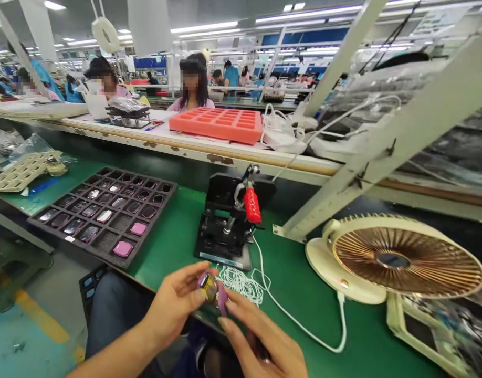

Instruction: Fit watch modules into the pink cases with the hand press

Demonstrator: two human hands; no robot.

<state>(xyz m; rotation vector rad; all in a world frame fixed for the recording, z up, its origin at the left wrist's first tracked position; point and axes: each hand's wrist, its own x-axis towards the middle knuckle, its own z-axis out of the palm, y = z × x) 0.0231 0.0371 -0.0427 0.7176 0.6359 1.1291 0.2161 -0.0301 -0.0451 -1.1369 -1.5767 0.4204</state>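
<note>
My left hand pinches a small purple-edged device housing with yellow and metallic parts showing inside. Between the thumb and fingers of my right hand is a thin purple cover, held right beside the housing; whether the two are joined I cannot tell. Something dark with a shiny spot shows under my right palm, too hidden to name. Just beyond my hands stands a black clamp fixture with a red lever handle. A bundle of white cord lies in front of it.
At left, a black foam tray holds many small devices, including two purple ones. A beige fan with a white cable occupies the right. A slanted metal post rises beside it. A red foam tray rests on the shelf; co-workers sit behind.
</note>
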